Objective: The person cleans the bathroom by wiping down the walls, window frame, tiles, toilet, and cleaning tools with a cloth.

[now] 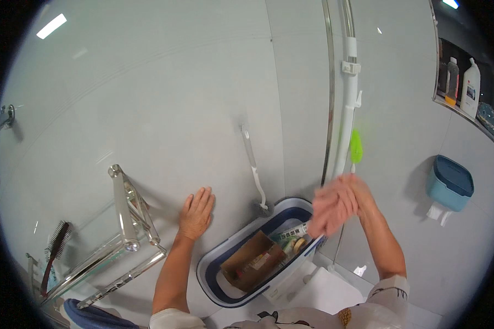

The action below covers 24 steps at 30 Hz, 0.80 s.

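My left hand (196, 213) lies flat against the pale tiled wall (203, 126), its fingers stretched out and nothing in it. My right hand (358, 193) is raised over the right end of a grey and navy tub (211, 296). A crumpled pink cloth (330, 207) is bunched in it, smeared by motion, and hides most of the fingers. Inside the tub are a brown cardboard box (252, 260) and several small packages. Between my hands, a white-handled toilet brush (252, 159) hangs on the wall, its dark bristles by the tub's far rim.
At left stand a chrome rack (123, 214), a hairbrush (55, 247) and a dark blue towel (99, 315). White and metal pipes (348, 104) run up the corner beside a green duster (356, 147). A blue tissue box (450, 183) and bottles (470, 88) are at right.
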{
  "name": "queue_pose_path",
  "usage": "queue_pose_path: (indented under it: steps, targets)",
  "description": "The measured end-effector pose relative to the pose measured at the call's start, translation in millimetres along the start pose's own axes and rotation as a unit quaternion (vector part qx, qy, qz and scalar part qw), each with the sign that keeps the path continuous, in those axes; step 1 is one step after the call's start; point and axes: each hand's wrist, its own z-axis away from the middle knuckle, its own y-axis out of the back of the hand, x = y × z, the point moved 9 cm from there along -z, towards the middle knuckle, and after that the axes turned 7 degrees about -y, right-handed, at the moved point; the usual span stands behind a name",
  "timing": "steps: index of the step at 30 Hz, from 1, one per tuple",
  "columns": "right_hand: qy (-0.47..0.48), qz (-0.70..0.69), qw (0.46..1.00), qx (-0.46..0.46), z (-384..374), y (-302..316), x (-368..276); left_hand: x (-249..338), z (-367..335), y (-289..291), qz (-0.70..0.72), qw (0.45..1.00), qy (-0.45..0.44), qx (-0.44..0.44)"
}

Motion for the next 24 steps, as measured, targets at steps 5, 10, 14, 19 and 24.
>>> queue_pose_path:
  steps: [5,10,14,19,24]
  targets:
    - [0.494,0.039,0.860,0.122,-16.8,-144.1,-198.6,-33.5,-5.9,54.1,0.083,0.994,0.014,0.074]
    - [0.610,0.200,0.710,0.288,-129.3,-199.3,-196.4,-37.0,-11.8,50.7,0.055,0.994,0.011,0.094]
    - [0.506,0.264,0.769,0.287,-193.6,-247.4,-166.0,-40.2,-13.4,48.2,0.022,0.996,0.006,0.082]
    - [0.392,0.329,0.788,0.341,-190.2,-275.8,-196.1,-40.8,-3.9,32.7,-0.006,0.997,0.013,0.079]
    - [0.510,0.260,0.762,0.303,-186.1,-298.1,-272.3,-41.0,-7.9,26.4,-0.019,0.998,0.000,0.058]
